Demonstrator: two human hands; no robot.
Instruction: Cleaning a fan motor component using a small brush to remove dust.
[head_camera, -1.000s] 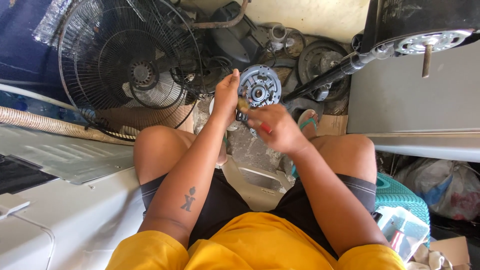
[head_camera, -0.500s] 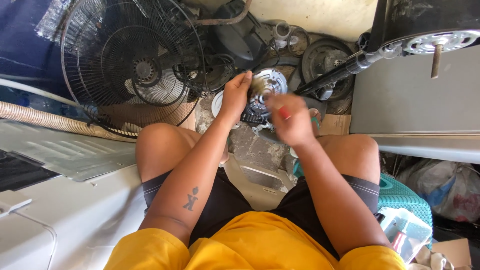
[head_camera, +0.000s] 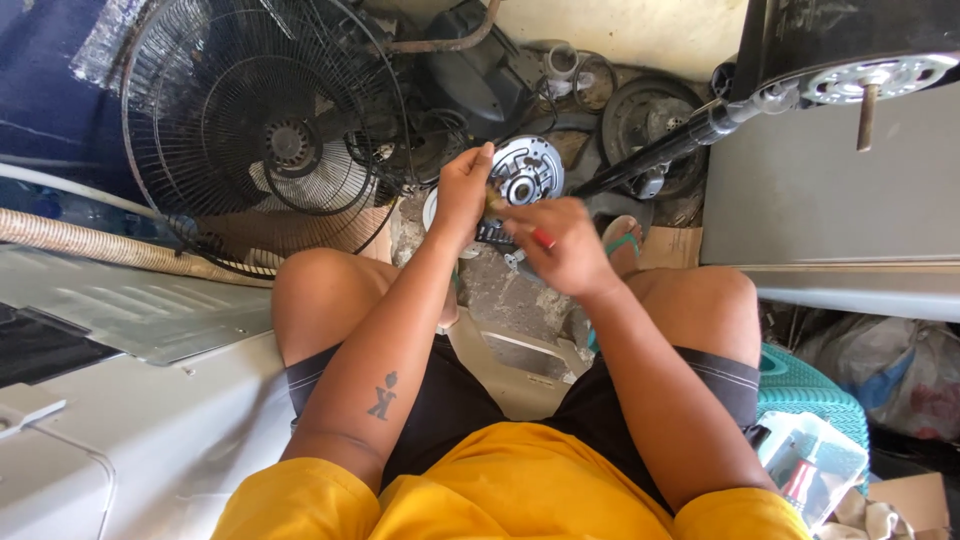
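Bright daylight, hard glare on grey panel (head_camera: 820, 200) at rt; right hand (head_camera: 560, 245) motion-blurred; wide-angle bending at edges; shadows soft.

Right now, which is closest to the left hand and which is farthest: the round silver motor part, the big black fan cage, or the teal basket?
From the left hand, in the head view:
1. Round silver motor part: touching it, just right of the hand.
2. Big black fan cage: off to the left.
3. Teal basket: farthest, low on the right past the knee.
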